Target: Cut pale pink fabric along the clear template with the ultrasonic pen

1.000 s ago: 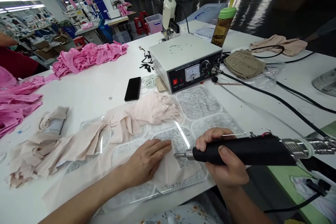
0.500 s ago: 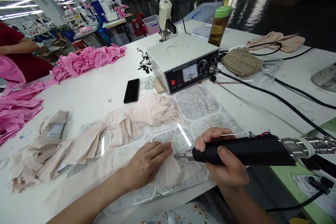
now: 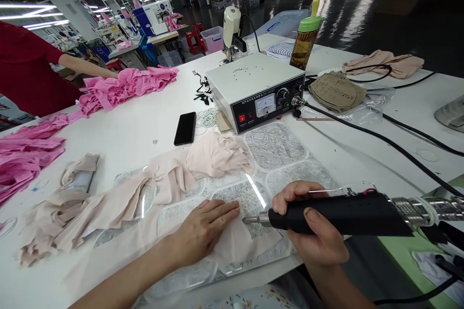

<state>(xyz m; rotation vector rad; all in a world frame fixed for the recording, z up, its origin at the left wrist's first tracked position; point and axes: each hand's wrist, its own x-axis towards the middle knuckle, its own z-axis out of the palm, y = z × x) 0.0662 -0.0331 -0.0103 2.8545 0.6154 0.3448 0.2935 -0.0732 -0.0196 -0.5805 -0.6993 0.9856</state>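
My left hand (image 3: 205, 227) lies flat, fingers stretched out, on a thin beige fabric piece (image 3: 235, 246). Wrapped round the black body of a handheld ultrasonic welder (image 3: 348, 213) is my right hand (image 3: 322, 246). The welder's narrow metal tip (image 3: 253, 220) points left, at the fabric edge just right of my left fingertips; whether it touches the cloth I cannot tell. Under the fabric is a clear, patterned plastic mat (image 3: 237, 190) with rounded panels. A heap of similar beige pieces (image 3: 217, 154) lies on it, farther back.
A welder control box (image 3: 268, 106) with a lit red switch stands behind the mat. Nearby are a phone (image 3: 185, 129), a bottle (image 3: 304, 43) and cardboard patterns (image 3: 337, 89). Black cable (image 3: 380, 137) crosses the right side. At left, a person in red (image 3: 32, 67) handles pink fabric (image 3: 126, 84).
The other person's arm has stretched right onto the pink fabric pile. The whole view has shifted slightly down and right. My hands and the welder keep nearly the same place on the fabric.
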